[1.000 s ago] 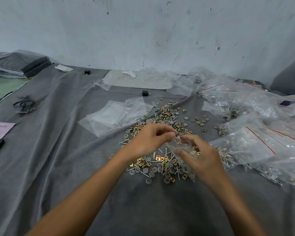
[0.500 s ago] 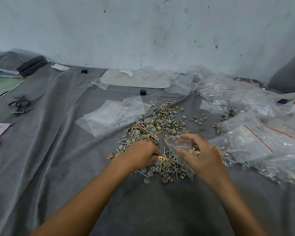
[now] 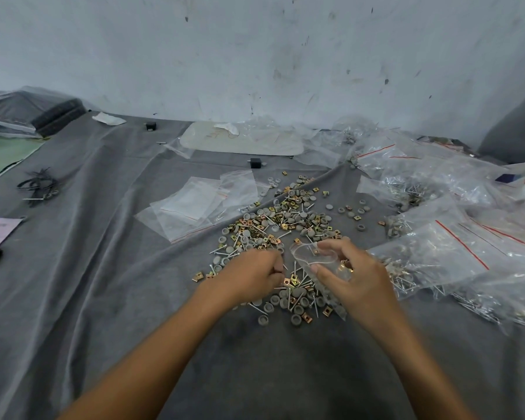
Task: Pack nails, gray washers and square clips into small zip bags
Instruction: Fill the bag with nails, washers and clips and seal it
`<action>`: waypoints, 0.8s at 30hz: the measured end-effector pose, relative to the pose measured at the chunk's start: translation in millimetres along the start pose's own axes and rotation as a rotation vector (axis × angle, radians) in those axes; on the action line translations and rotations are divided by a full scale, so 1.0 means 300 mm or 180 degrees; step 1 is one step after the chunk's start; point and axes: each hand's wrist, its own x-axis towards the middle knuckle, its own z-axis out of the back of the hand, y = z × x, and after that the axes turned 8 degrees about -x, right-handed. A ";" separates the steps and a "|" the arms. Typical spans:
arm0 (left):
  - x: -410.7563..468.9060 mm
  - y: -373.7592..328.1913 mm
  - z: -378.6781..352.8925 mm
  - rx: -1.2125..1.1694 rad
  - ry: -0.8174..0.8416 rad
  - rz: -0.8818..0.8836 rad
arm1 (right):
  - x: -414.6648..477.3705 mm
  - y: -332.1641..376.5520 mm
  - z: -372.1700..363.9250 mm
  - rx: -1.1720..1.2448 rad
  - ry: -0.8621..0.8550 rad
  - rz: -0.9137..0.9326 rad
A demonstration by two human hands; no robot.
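Observation:
A loose pile [image 3: 285, 228] of nails, gray washers and brass square clips is spread over the gray cloth [image 3: 103, 298]. My right hand [image 3: 358, 277] holds a small clear zip bag [image 3: 315, 257] with its mouth held open toward the left, just above the near part of the pile. My left hand [image 3: 252, 275] is down on the pile beside the bag, fingers curled over small parts; what they hold is hidden. Gray washers [image 3: 285, 301] and nails lie between the two hands.
Empty zip bags [image 3: 200, 204] lie flat left of the pile. Filled bags with red seal lines [image 3: 455, 247] are heaped at the right. A pale board [image 3: 243, 140] and small black blocks sit at the back, black wire [image 3: 40, 187] and papers at the left.
My left hand dropped from the bag's mouth to the pile on the left and stays there with fingers curled. My right hand keeps holding the open bag.

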 end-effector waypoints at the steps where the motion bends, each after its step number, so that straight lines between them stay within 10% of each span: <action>1: -0.001 0.003 0.006 -0.0115 -0.0098 0.0043 | 0.000 -0.002 -0.002 -0.0004 0.0000 0.0004; 13: -0.005 -0.099 0.123 -0.2044 -0.0685 -0.0175 | 0.007 -0.013 -0.022 -0.0078 -0.0018 0.0004; 24: -0.015 -0.133 0.111 -0.1786 -0.0412 -0.0293 | 0.003 -0.010 -0.010 -0.0021 -0.0020 0.0025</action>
